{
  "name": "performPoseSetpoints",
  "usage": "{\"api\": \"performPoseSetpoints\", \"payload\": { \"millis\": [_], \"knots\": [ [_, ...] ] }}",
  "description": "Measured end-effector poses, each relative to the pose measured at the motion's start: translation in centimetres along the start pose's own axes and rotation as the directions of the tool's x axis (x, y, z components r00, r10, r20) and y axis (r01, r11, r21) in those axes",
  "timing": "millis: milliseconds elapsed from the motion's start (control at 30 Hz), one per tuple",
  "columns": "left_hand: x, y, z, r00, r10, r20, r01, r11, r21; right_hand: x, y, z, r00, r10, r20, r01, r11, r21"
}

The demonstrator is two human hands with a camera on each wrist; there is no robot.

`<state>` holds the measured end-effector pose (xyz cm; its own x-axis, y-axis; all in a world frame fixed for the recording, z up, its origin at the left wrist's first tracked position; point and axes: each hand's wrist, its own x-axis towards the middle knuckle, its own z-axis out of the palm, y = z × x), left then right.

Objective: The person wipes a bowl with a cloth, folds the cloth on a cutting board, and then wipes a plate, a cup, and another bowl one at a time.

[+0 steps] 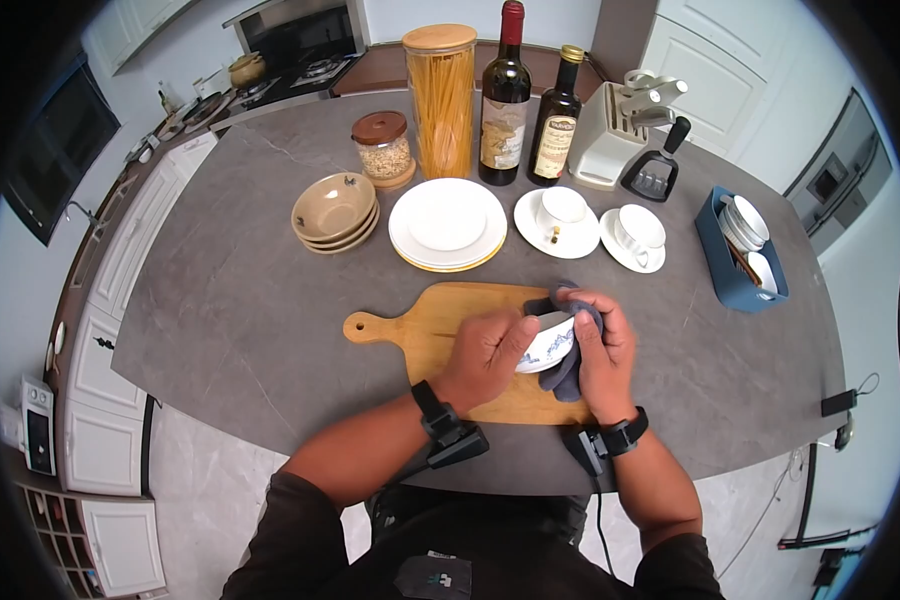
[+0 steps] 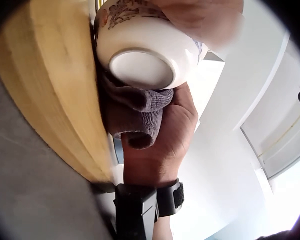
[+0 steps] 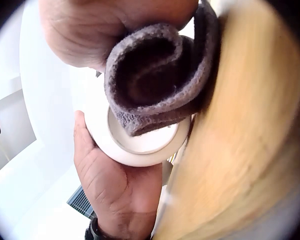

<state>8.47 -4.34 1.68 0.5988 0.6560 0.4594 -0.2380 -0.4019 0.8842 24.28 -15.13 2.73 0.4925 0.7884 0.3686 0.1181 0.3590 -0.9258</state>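
A white bowl with a blue pattern (image 1: 547, 345) is tilted on its side over the wooden cutting board (image 1: 440, 310). My left hand (image 1: 485, 352) grips its left side, thumb along the rim. On the other side my right hand (image 1: 607, 350) holds a dark grey cloth (image 1: 565, 380) against the bowl, pinching the rim through it. In the left wrist view the bowl's round foot (image 2: 142, 70) faces the camera, with the folded cloth (image 2: 145, 102) bunched below it. The right wrist view has the rolled cloth (image 3: 155, 75) overlapping the bowl's base.
Behind the board stand stacked brown bowls (image 1: 335, 210), white plates (image 1: 448, 220) and two cups on saucers (image 1: 560, 215). Farther back are a pasta jar (image 1: 440, 110), an oat jar (image 1: 383, 150), two bottles (image 1: 505, 110) and a knife block (image 1: 605, 135). A blue bin (image 1: 740, 275) with dishes sits right.
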Motion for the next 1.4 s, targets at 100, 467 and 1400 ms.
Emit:
{"api": "performPoseSetpoints", "payload": {
  "millis": [100,467,1400],
  "knots": [
    [0.0,-0.1,0.0,0.997,0.071,0.007,-0.071,0.995,0.066,-0.4,0.4,0.1,0.992,-0.109,0.069,0.113,0.992,-0.057],
    [-0.1,-0.1,0.5,0.988,0.147,-0.052,-0.139,0.981,0.133,-0.8,-1.4,1.7,0.845,-0.466,0.263,0.535,0.720,-0.442],
    [-0.1,0.5,0.7,0.988,0.076,-0.133,-0.057,0.989,0.138,-0.5,-0.2,1.4,0.952,-0.293,0.087,0.303,0.870,-0.389]
  ]
}}
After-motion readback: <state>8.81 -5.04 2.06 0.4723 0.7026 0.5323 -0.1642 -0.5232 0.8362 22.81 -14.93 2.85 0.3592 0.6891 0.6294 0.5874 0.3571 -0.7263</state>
